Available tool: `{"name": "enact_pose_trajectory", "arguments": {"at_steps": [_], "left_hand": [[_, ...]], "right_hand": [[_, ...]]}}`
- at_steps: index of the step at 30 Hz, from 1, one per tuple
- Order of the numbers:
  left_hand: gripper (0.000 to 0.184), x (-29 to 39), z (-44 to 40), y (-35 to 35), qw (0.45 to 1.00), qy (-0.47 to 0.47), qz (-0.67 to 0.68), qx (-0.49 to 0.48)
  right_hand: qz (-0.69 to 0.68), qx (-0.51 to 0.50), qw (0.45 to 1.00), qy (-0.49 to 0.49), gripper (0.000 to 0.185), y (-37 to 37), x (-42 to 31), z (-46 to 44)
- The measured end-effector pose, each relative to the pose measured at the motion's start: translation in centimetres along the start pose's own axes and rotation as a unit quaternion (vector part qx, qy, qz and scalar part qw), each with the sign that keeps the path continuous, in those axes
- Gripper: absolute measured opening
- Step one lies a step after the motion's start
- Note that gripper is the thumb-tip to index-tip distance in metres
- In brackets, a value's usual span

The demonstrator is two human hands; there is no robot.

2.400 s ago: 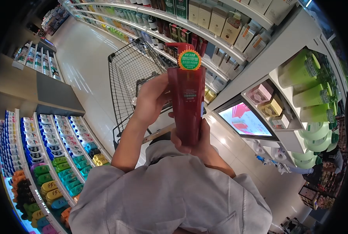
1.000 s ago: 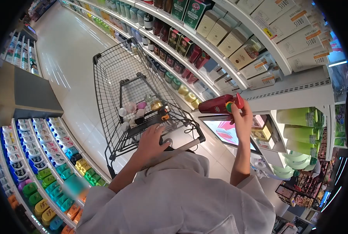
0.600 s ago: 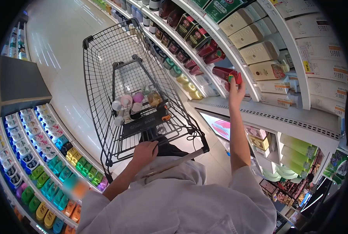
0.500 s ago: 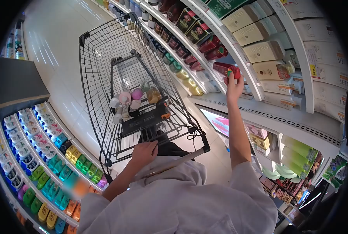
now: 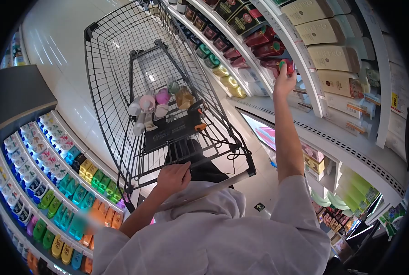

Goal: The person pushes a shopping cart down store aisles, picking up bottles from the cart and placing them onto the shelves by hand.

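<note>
My right hand (image 5: 285, 82) reaches to the shelf on the right, its fingers round the red pump top of a dark red bottle (image 5: 269, 64). That bottle lies within the shelf row, beside similar red bottles (image 5: 272, 47); its far end is partly hidden. My left hand (image 5: 173, 178) is closed at the near end of the shopping cart (image 5: 193, 195), by its handle; what the fingers grip is hidden. Inside the cart, several bottles in white, pink, purple and amber (image 5: 162, 96) lie near a black panel (image 5: 173, 133).
Shelves of boxes (image 5: 335, 57) curve along the right, above a lit screen (image 5: 259, 130). Sloping racks of colourful bottles (image 5: 67, 185) stand at the left. Pale floor (image 5: 53, 55) runs beyond the cart. Green containers (image 5: 353, 185) are at the lower right.
The red bottle has gone from in front of me, held in both hands, to the right shelf in my right hand. My left hand let go of it and moved to the cart's near end.
</note>
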State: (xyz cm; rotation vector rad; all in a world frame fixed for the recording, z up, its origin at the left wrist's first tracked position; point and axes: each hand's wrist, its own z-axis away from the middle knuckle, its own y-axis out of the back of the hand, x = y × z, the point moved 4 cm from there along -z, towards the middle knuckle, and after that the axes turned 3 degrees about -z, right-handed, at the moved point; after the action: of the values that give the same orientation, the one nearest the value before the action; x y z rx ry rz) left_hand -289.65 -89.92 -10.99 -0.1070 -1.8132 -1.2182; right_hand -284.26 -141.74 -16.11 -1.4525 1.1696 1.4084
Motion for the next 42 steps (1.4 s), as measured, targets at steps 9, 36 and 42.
{"name": "enact_pose_trajectory", "arguments": {"at_steps": [9,36,42], "left_hand": [[0.025,0.1,-0.2,-0.1,0.999,-0.012,0.009,0.033],[0.029,-0.3,-0.2,0.1,0.999,-0.001,0.019,0.031],[0.028,-0.3,-0.2,-0.1,1.000,0.005,0.016,0.025]], "right_hand": [[0.346,0.056,0.934,0.072,0.045,-0.2,-1.1,-2.3],[0.201,-0.007,0.977,-0.063,0.030,-0.9,-0.6,-5.0],[0.268,-0.033,0.962,-0.044,0.030,-0.2,-0.5,-5.6]]}}
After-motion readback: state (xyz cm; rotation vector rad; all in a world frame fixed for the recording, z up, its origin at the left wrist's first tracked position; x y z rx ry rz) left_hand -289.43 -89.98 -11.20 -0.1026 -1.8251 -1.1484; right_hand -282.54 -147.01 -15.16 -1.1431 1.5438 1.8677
